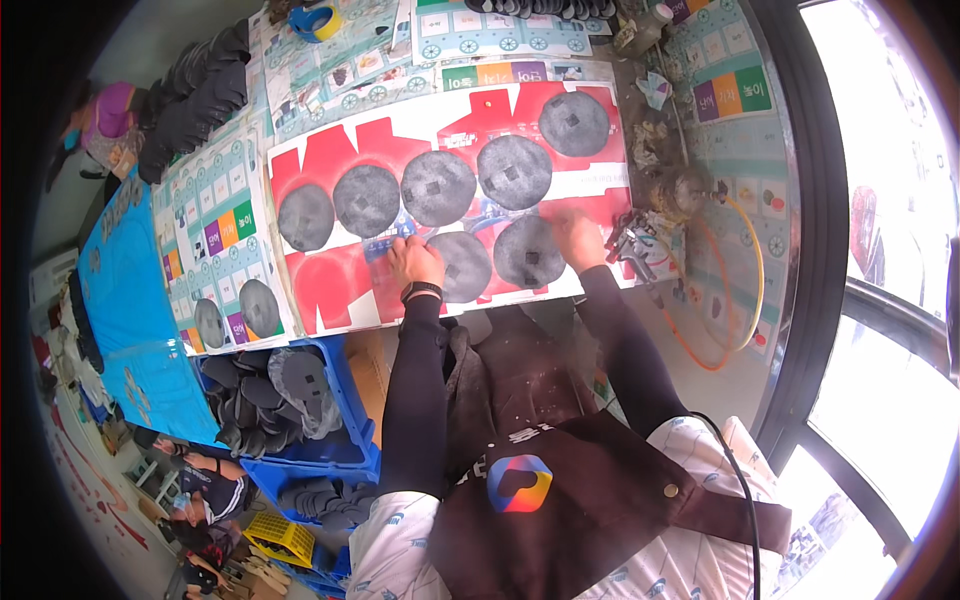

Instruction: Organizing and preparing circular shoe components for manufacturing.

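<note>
Several round dark grey discs, most with a small dark square near the middle, lie flat on a red and white printed sheet [325, 290]. My left hand [415, 265], a dark watch on its wrist, is beside the left edge of a near-row disc [464, 268]. Its fingers are bent and slightly apart, with nothing visible in them. At the right edge of the other near-row disc [530, 253] is my right hand [578, 240]; motion blur smears its fingers. The far row runs from a left disc [306, 218] to a far-right disc [573, 124].
A spray gun [632, 248] with orange and yellow hoses lies right of the sheet. Blue crates [350, 425] with dark pads stand below the table's left side. Tape [314, 24] and stacked dark pads [200, 105] are farther back. Other people are at the far left.
</note>
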Motion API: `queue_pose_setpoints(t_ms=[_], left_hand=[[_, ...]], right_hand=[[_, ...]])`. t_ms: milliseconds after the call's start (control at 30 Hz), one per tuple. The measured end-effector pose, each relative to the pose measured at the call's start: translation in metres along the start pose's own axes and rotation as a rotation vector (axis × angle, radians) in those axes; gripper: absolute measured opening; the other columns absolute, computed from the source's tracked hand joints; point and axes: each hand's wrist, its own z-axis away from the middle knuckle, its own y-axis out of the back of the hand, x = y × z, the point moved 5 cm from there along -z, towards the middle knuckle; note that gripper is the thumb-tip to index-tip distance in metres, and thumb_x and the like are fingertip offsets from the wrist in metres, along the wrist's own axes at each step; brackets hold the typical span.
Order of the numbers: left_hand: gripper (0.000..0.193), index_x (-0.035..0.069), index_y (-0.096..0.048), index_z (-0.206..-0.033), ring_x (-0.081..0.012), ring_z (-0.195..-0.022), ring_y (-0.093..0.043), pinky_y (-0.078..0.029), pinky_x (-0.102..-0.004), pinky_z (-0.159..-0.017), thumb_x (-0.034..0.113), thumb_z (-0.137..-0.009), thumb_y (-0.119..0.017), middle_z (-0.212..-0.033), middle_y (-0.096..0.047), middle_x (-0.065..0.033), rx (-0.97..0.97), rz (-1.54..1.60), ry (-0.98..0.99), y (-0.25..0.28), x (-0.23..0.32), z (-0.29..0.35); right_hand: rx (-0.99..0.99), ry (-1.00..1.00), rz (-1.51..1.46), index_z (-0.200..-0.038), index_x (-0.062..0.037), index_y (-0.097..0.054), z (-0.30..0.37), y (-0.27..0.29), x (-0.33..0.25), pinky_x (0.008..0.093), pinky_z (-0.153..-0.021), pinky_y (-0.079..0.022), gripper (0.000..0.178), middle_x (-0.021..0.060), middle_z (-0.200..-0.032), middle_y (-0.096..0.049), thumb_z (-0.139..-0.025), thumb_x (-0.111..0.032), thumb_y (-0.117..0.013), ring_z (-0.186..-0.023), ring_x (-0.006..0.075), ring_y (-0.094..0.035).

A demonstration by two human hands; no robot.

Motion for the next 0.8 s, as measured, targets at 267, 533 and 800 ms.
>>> queue_pose_setpoints(t_ms=[267,533,800], left_hand=[[0.013,0.015,-0.072,-0.086,-0.0341,-0.101,-0.058,-0.047,-0.0439,-0.090,0.026,-0.079,-0.072,-0.098,-0.063,-0.0133,-0.108,0.080,-0.020,-0.002,-0.018,-0.017],[0.024,0.006,-0.067,-0.094,-0.0305,-0.090,-0.061,-0.050,-0.0433,-0.084,0.026,-0.082,-0.075,-0.091,-0.065,-0.0098,0.096,0.242,0.131,0.008,-0.077,0.024],[0.015,0.006,-0.069,-0.096,-0.0272,-0.089,-0.065,-0.052,-0.0369,-0.082,0.012,-0.082,-0.071,-0.091,-0.067,-0.0100,0.099,0.401,0.200,0.003,-0.068,0.059]], right_hand=[[-0.061,-0.185,0.075,-0.089,-0.0061,-0.072,0.000,0.013,0.026,0.0471,-0.077,-0.053,0.013,0.0155,-0.089,-0.070,-0.083,-0.018,-0.071,-0.086,0.0369,-0.066],[0.051,0.119,0.075,-0.088,-0.0056,-0.069,0.007,0.001,0.026,0.0477,-0.075,-0.053,0.011,0.0162,-0.087,-0.068,-0.084,-0.016,-0.070,-0.084,0.0378,-0.066],[-0.055,0.171,0.133,-0.086,-0.0063,-0.069,-0.001,-0.012,0.028,0.0490,-0.077,-0.054,0.008,0.0171,-0.087,-0.069,-0.083,-0.014,-0.067,-0.086,0.0378,-0.067]])
